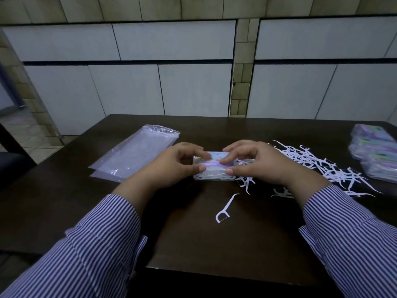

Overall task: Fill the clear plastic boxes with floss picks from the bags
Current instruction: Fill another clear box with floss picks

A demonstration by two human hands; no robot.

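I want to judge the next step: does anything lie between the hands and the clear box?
Nothing visible does. The left hand and right hand already grip the clear plastic box from both sides, fingers on its lid. The single floss pick lies nearer, apart.

Nothing here can be read. The box (214,168) between the hands carries a printed label with a dark mark or two on it, but it is too blurred and too small to make out. The stacked boxes (374,151) at the far right show green and purple printed strips; no letters or numbers on them come clear either.
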